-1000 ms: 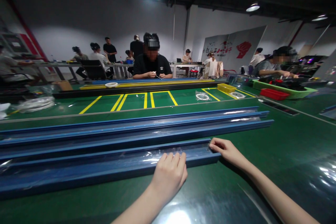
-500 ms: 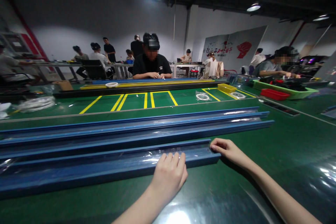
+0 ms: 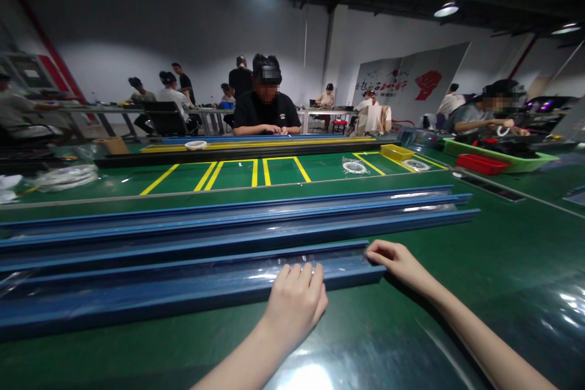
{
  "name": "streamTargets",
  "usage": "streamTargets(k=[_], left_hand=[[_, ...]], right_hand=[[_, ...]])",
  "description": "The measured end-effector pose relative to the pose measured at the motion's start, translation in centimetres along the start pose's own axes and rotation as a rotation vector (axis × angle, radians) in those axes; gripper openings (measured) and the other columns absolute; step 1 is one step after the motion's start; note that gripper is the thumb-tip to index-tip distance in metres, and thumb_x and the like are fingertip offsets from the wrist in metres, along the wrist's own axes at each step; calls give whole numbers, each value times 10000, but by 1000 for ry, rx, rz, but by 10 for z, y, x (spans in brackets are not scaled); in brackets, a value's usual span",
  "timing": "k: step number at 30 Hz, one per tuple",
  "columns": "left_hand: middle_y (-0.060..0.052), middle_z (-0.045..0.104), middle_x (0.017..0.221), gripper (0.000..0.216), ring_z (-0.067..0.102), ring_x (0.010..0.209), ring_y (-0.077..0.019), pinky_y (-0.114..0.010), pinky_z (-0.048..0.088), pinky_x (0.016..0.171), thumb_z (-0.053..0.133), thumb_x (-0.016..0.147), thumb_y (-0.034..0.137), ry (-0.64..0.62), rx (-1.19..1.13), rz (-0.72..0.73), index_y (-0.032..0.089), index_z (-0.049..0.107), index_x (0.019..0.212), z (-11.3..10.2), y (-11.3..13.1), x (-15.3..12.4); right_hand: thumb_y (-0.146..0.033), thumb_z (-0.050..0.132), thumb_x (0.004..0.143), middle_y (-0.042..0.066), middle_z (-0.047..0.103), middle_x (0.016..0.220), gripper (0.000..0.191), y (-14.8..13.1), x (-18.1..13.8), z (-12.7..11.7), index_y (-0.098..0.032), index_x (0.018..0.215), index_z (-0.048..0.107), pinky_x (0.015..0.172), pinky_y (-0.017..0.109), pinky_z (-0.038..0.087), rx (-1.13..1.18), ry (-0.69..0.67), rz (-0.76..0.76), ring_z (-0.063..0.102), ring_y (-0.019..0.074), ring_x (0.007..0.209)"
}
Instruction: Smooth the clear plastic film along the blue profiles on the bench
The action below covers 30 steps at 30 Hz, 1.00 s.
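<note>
A long blue channel (image 3: 192,283) with raised side walls lies nearest me, with shiny clear film (image 3: 274,269) inside it. My left hand (image 3: 297,298) grips its near wall, fingers curled over the rim and thumb on the outer side. At the channel's right end, my right hand (image 3: 395,261) is closed in a pinch, its fingertips at the end of the trough. Whatever lies between those fingertips is too small to make out. Beyond, more blue channels (image 3: 320,228) lie side by side, reaching farther right than the near one.
The green table (image 3: 516,268) carries yellow tape lines (image 3: 212,177), a bagged white coil (image 3: 354,167), a yellow tray (image 3: 395,153), a red tray (image 3: 481,164) and a green bin (image 3: 525,161). A co-worker (image 3: 267,106) sits opposite; another person (image 3: 484,113) works at the right.
Both my hands keep their places on the near channel. The view has shifted slightly. The person at the right has raised their hands and now holds a white ring.
</note>
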<state>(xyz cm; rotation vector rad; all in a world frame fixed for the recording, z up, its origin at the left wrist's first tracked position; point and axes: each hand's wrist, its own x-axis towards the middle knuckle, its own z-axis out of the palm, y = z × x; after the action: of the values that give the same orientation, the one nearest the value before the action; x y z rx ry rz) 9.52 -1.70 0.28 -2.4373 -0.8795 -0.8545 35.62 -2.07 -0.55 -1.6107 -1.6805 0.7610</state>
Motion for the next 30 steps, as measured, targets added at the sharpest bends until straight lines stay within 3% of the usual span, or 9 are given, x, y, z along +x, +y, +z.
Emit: streamTargets(k=[30], left_hand=[[-26,558,677,213,497,604,-164,-301,324,559,441,751,200,-33,12,5,138,566,912,-3,0,1]], right_hand=[[-367,516,729,2,558,660,215,-3,-1,1,-162,684,560,621,250,373,9,22,13,501,134,654]])
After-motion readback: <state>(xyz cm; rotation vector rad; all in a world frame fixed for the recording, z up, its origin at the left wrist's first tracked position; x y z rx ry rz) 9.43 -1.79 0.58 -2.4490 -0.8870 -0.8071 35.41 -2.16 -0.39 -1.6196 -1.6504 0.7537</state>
